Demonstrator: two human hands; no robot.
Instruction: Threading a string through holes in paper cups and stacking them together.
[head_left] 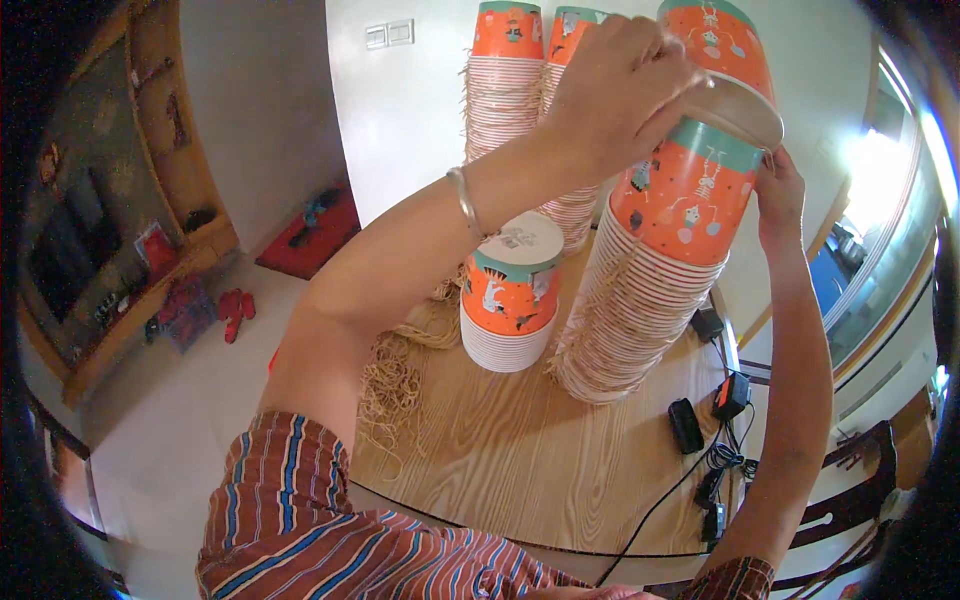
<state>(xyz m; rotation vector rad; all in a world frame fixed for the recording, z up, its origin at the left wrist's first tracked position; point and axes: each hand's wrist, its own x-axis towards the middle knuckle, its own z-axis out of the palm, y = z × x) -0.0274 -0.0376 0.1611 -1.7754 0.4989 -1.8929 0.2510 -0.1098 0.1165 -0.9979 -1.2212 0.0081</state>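
Observation:
An orange paper bucket point(722, 45) with a green band and skeleton drawings is tilted upside down over a tall stack of nested buckets point(640, 310), its pale inside partly showing. My left hand point(620, 95), with a bangle at the wrist, has its fingers closed at the bucket's near left rim. At the right end of that rim, my right hand point(780, 190) pinches with thumb and fingers. Whether either hand also grips twine there is too small to tell. Strands of twine hang along the tall stack's rims. A short stack of upturned buckets point(510, 295) stands to the left.
Two more tall bucket stacks point(500, 100) stand behind, by the wall. Loose twine point(390, 385) lies at the left of the wooden table point(500, 450). A black adapter point(686, 425) and tangled cables point(725, 458) lie at its right edge. A dark chair point(860, 480) is beyond.

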